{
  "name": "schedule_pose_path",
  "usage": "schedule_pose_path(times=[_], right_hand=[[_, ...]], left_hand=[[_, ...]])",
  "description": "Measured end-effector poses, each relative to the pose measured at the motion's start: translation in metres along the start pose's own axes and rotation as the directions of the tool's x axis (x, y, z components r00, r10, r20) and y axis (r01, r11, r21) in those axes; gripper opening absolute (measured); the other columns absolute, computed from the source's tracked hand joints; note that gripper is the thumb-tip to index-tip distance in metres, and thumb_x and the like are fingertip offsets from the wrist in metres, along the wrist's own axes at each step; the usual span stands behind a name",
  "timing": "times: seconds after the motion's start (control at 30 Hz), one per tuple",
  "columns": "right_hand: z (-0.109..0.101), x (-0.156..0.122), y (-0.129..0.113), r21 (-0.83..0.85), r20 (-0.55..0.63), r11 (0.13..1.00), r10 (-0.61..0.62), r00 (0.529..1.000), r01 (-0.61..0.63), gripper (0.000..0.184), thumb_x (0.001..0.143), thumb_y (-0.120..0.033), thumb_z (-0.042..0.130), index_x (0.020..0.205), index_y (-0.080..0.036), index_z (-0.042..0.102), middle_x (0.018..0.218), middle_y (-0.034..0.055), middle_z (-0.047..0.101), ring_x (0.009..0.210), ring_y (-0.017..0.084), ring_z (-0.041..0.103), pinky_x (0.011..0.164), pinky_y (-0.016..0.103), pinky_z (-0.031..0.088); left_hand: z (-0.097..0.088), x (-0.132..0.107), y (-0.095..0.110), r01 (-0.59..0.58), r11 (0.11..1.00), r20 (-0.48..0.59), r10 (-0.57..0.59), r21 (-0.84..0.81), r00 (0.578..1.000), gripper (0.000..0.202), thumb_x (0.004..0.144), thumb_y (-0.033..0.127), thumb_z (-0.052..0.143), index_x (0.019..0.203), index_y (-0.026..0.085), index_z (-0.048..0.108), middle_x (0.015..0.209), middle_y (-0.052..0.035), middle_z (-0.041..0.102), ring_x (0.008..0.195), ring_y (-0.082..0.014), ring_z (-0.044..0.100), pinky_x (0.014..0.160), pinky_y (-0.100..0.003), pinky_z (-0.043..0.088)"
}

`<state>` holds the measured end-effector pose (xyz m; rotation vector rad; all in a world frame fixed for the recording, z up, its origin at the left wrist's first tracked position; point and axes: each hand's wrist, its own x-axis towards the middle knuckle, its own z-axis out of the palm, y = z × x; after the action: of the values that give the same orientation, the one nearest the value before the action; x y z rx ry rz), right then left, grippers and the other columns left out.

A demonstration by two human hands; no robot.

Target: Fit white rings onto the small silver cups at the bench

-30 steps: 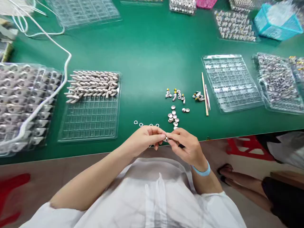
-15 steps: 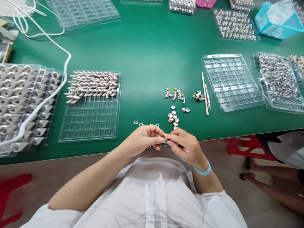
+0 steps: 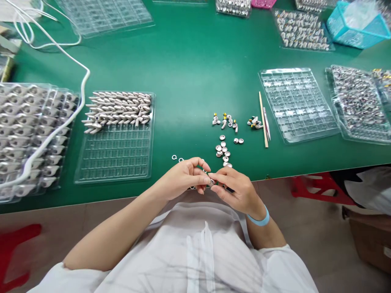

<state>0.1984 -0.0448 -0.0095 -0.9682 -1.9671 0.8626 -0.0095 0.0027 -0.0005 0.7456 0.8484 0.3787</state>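
Lower centre: the left hand (image 3: 183,179) and right hand (image 3: 236,190) fingers clamp a small part (image 3: 211,181); the tray (image 3: 116,156) is mostly unfilled, caps (image 3: 222,149) lie loose.

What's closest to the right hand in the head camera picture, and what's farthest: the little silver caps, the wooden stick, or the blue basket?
From the right hand, which pinches a small part with the left hand:
1. Silver caps, just ahead of it.
2. Wooden stick, farther off to the right.
3. Blue basket, at the far right corner.
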Motion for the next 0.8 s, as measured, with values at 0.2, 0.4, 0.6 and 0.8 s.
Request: schedule_pose_path(times=[0.2,0.4,0.6,0.8], right_hand=[[0.011,0.001,-0.003,-0.002,-0.126,0.997,0.081,0.989,-0.082,0.018,0.088,-0.016,0.062,0.104,-0.020,0.067,0.083,0.0035,0.063,0.062,0.012,0.052,0.056,0.026,0.048],[0.023,0.001,-0.004,0.152,-0.256,0.962,0.262,0.931,-0.229,0.016,0.083,-0.012,0.062,0.094,-0.021,0.069,0.079,0.0017,0.063,0.066,0.013,0.056,0.059,0.026,0.049],[0.024,0.001,-0.004,0.356,-0.241,0.848,0.488,0.839,-0.392,0.009,0.087,-0.023,0.062,0.091,-0.021,0.071,0.083,0.0027,0.063,0.063,0.011,0.056,0.052,0.023,0.048],[0.028,0.004,-0.009,0.434,-0.205,0.811,0.513,0.833,-0.392,0.010,0.088,-0.026,0.064,0.093,-0.021,0.070,0.083,0.0027,0.062,0.060,0.010,0.055,0.050,0.022,0.047]], left_hand=[[0.008,0.002,-0.004,-0.043,0.998,-0.072,0.039,-0.044,0.997,0.039,0.073,0.033,0.082,0.092,0.016,0.053,0.066,0.0020,0.070,0.052,-0.0080,0.061,0.054,-0.019,0.050],[0.019,-0.003,-0.011,-0.299,0.946,-0.167,0.317,0.123,0.934,0.021,0.078,0.028,0.077,0.087,0.014,0.065,0.077,-0.0014,0.068,0.067,-0.0110,0.065,0.063,-0.022,0.056],[0.013,-0.007,-0.021,-0.522,0.404,0.019,0.777,0.751,0.629,0.021,0.085,0.017,0.069,0.106,0.022,0.070,0.106,-0.0091,0.070,0.096,-0.0196,0.066,0.078,-0.032,0.058],[0.009,0.001,-0.022,-0.512,-0.070,0.269,0.906,0.856,0.325,0.025,0.087,0.011,0.066,0.109,0.024,0.069,0.093,-0.0068,0.072,0.084,-0.0175,0.064,0.074,-0.032,0.056]])
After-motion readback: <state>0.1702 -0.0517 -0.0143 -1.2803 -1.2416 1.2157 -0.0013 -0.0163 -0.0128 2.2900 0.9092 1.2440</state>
